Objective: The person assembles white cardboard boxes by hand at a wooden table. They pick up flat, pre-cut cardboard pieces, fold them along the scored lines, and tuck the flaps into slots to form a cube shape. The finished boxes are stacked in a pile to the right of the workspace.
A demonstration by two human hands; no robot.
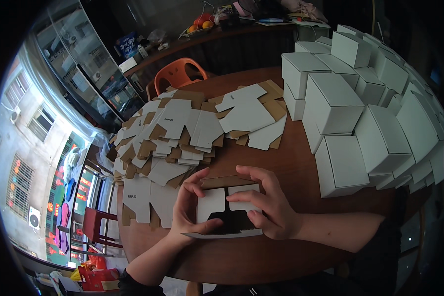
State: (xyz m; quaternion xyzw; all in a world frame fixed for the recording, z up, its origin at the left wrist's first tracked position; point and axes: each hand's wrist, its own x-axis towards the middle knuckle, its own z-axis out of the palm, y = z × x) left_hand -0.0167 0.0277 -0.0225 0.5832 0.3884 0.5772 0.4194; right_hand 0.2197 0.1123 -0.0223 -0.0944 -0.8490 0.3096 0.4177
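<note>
A half-folded white cardboard box (227,209) is held at the near edge of the round brown counter (261,256), directly in front of the person. The left hand (190,209) is curled against the box's left flap, with its fingers (198,178) bent over the upper edge and the thumb pressed along the bottom panel. The right hand (266,202) is laid over the right side, its fingers (241,196) closed down on the right flap and the far wall. Both hands are thus shut on the same box.

Just beyond the hands, a broad spread of flat white-and-brown box blanks (167,135) is fanned across the counter's left and middle. On the right, a tall stack of finished white boxes (360,108) is piled. An orange chair (177,74) is seen behind the counter.
</note>
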